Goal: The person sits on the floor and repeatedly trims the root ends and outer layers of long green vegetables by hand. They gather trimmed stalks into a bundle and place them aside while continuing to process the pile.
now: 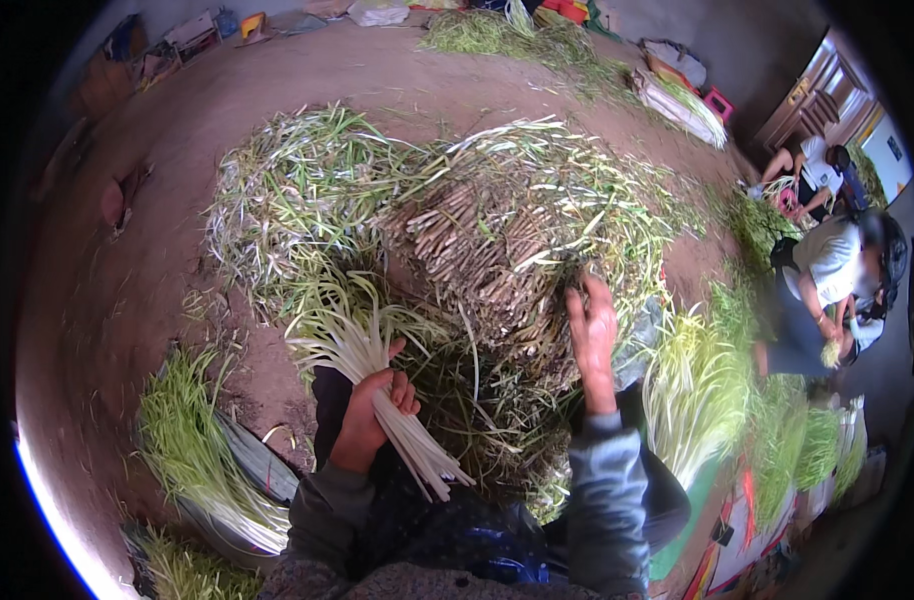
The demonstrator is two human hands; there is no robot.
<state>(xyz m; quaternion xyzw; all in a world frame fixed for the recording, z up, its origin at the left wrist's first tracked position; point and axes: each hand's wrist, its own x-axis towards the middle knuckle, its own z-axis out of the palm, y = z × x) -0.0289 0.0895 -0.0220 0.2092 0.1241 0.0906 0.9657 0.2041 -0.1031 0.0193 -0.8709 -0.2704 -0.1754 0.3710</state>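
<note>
My left hand grips a bunch of long white-stemmed garlic chives. Their pale leafy tips fan out to the upper left, while the stem ends point down towards my lap. My right hand is at the right side of a heap of unsorted stalks, its fingers bent and apart, with nothing visible between them. Whether the fingertips touch the heap, I cannot tell. The heap's stalks have brown, soil-stained bases, with green and dry leaves around them.
Loose leaf waste lies left of the heap. Bundled greens rest in a grey holder on my left; yellow-green bundles lie on my right. Two people, one nearer and one farther, handle greens. A pink stool stands behind.
</note>
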